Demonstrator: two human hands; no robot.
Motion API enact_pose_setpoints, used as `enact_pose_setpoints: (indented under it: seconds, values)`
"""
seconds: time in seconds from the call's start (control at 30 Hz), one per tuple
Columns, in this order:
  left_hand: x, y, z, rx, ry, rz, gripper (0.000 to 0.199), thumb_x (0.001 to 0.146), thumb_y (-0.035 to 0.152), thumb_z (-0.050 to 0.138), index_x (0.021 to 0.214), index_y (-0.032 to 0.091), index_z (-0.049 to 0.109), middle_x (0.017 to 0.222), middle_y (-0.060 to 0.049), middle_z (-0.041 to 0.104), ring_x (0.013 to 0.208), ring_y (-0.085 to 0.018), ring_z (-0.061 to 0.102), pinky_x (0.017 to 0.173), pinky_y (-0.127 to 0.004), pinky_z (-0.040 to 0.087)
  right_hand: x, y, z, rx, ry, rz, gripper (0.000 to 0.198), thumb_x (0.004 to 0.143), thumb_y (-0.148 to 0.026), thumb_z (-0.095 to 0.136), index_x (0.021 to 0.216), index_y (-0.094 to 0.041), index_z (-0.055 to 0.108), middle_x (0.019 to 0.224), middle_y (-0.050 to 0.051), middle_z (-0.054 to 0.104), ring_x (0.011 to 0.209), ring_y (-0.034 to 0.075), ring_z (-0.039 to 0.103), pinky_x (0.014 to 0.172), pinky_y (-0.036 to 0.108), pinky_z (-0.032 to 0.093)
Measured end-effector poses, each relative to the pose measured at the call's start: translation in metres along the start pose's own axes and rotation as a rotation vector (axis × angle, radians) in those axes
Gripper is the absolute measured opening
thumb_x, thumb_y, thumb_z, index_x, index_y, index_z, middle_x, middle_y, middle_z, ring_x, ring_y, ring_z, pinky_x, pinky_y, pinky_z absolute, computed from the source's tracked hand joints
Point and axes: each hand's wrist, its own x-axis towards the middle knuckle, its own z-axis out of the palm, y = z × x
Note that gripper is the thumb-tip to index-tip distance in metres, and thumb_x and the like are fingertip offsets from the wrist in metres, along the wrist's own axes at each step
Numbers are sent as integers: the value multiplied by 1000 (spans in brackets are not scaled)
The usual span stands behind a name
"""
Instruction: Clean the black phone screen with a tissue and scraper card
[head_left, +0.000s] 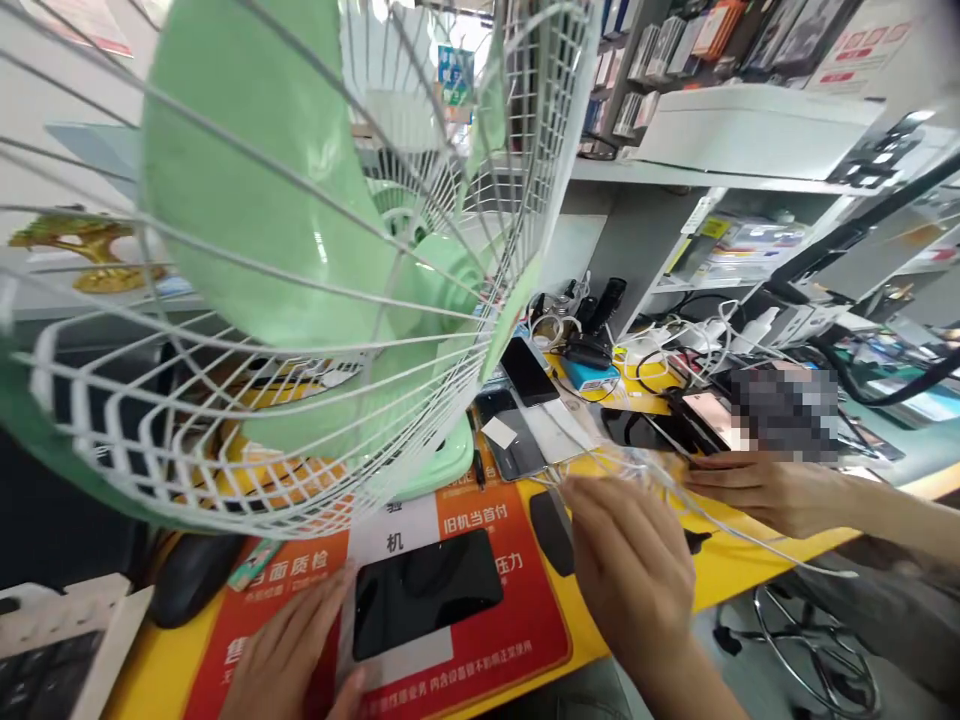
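My left hand (289, 650) lies on the red and orange printed mat (517, 625), its fingers stretched out along the left edge of a black phone (427, 592). The phone lies flat with its dark screen up. To the right, above the mat's edge, my right hand (634, 570) is closed with fingers curled. Blurred white cables (660, 480) run just behind its fingertips; whether it grips them is hidden. A dark computer mouse (553, 530) sits partly behind this hand. Another person's hand (757, 490) reaches in from the right, near the cables and phones.
A green desk fan (442, 450) with a white wire guard fills the upper left. Several phones (529, 372) and a blue box (589, 375) lie on the yellow desk. A black mouse (196, 575) and keyboard (49, 670) stand left. Shelves hold a white printer (757, 130).
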Motion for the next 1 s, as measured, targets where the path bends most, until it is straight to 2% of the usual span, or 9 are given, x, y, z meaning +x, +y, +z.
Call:
enact_pose_setpoints:
  seconds: [0.1, 0.2, 0.33, 0.47, 0.6, 0.7, 1.0]
  values:
    - [6, 5, -16, -88, 0, -45, 64, 94, 38, 49, 153, 25, 28, 141, -10, 60, 126, -28, 59, 97, -39, 55, -16, -31, -3, 337, -128, -163, 23, 98, -10, 49, 108, -14, 69, 104, 8, 75, 106, 19, 67, 96, 35, 51]
    - [8, 10, -25, -121, -60, -73, 63, 93, 35, 51, 152, 27, 29, 143, -9, 58, 128, -28, 57, 99, -40, 55, -40, -41, 9, 443, -278, -245, 27, 101, -13, 43, 109, -16, 68, 105, 6, 76, 109, 17, 69, 101, 32, 52]
    - [14, 18, -26, -92, -151, -29, 77, 84, 42, 64, 151, 28, 29, 144, -8, 57, 127, -32, 58, 96, -46, 57, -61, -36, 23, 509, -442, -239, 29, 99, -12, 43, 116, -16, 66, 115, 11, 74, 122, 20, 63, 104, 34, 54]
    - [25, 24, -25, -110, -225, -44, 85, 79, 37, 72, 152, 29, 29, 151, -5, 51, 132, -31, 52, 101, -47, 54, -63, -30, 26, 521, -573, -189, 31, 94, -5, 45, 115, -18, 64, 121, 10, 71, 129, 20, 58, 107, 35, 51]
    - [37, 25, -24, -167, -296, -65, 87, 79, 33, 72, 153, 30, 27, 153, -3, 48, 137, -30, 47, 108, -48, 47, -61, -26, 30, 550, -608, -138, 32, 90, -1, 43, 108, -18, 62, 125, 10, 69, 130, 19, 57, 106, 34, 52]
    - [42, 23, -23, -202, -323, -85, 83, 79, 32, 71, 151, 29, 30, 148, -4, 53, 135, -30, 48, 109, -49, 46, -61, -23, 34, 570, -619, -115, 32, 89, 0, 42, 106, -19, 61, 128, 11, 67, 130, 18, 57, 107, 34, 52]
    - [43, 24, -21, -230, -304, -100, 71, 84, 29, 65, 148, 28, 36, 143, -4, 58, 133, -30, 49, 107, -48, 45, -59, -25, 35, 549, -685, -24, 34, 85, -1, 45, 108, -20, 61, 135, 10, 63, 133, 19, 54, 108, 35, 51]
